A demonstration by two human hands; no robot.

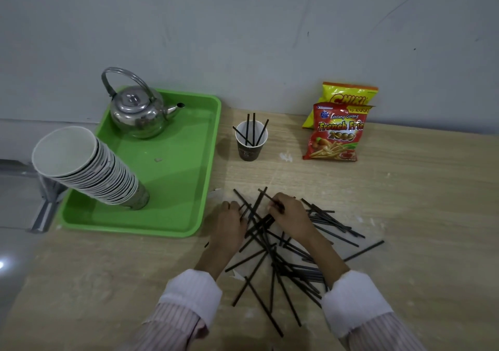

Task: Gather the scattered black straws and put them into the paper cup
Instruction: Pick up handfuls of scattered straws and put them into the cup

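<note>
Several black straws (pixel 290 265) lie crossed in a loose pile on the wooden table (pixel 418 215). A dark paper cup (pixel 249 148) stands behind the pile with several black straws upright in it. My right hand (pixel 290 215) rests on the far end of the pile, its fingers pinched on a black straw. My left hand (pixel 229 222) lies at the pile's left edge, fingertips on the straws; whether it grips one is unclear.
A green tray (pixel 172 177) at the left holds a steel kettle (pixel 137 113) and a tall leaning stack of paper cups (pixel 89 169). Two snack bags (pixel 337 131) lean on the wall at the back right. The table's left edge drops off beside the tray.
</note>
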